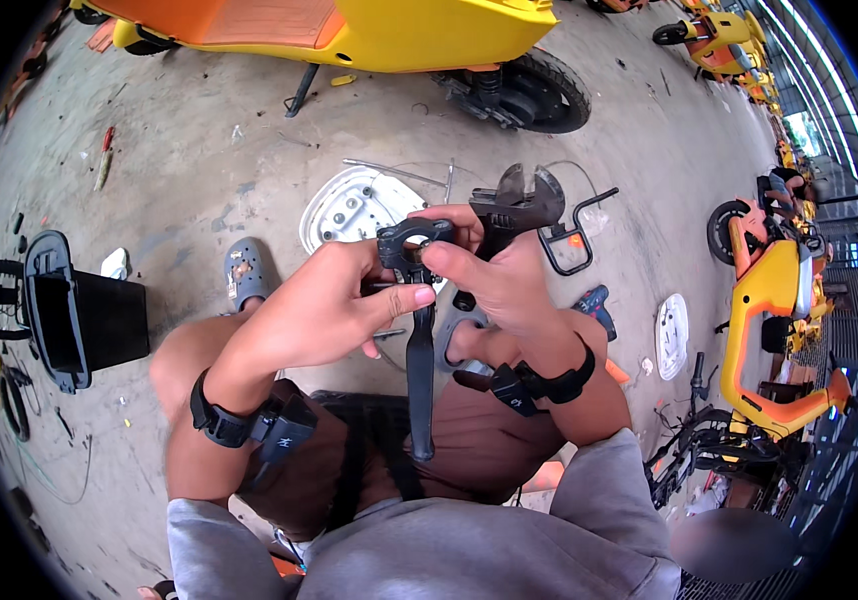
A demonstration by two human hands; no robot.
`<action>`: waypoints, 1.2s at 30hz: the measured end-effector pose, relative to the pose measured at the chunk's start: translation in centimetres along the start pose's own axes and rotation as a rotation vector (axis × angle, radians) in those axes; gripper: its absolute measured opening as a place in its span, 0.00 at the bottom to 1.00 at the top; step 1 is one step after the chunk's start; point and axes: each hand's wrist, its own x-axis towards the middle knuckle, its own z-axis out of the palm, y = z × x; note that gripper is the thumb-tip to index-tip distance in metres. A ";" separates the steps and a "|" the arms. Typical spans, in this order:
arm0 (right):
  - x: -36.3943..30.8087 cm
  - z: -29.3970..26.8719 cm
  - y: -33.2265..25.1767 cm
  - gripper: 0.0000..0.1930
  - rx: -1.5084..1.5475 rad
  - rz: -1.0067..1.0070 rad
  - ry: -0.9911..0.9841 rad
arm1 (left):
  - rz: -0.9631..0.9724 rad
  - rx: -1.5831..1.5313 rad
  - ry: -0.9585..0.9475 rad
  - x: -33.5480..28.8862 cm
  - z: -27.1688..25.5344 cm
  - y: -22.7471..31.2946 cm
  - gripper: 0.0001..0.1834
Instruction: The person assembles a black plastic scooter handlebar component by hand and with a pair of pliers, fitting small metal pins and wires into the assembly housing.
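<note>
A black brake lever (pixel 420 385) hangs in front of me, its clamp end up and its long blade pointing down toward my lap. Closed around the clamp end is my left hand (pixel 324 305), with its thumb pressed on the bracket. My right hand (pixel 504 275) grips a dark adjustable wrench (pixel 519 207), whose jaws point up and away from me. The right thumb and fingertips also touch the clamp of the lever. The wrench jaws are apart from the lever. Whatever lies behind the fingers at the clamp is hidden.
A yellow and orange scooter (pixel 379 35) stands ahead. Below my hands lies a white plastic panel (pixel 339 212); a black tubular frame (pixel 579 240) and power drill (pixel 597 308) lie at right. A black plastic box (pixel 99 315) is left, another scooter (pixel 764 330) right.
</note>
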 end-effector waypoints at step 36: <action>-0.2 -1.7 1.1 0.20 -0.116 -0.293 0.251 | 0.494 0.374 0.345 0.0 0.6 -1.2 0.07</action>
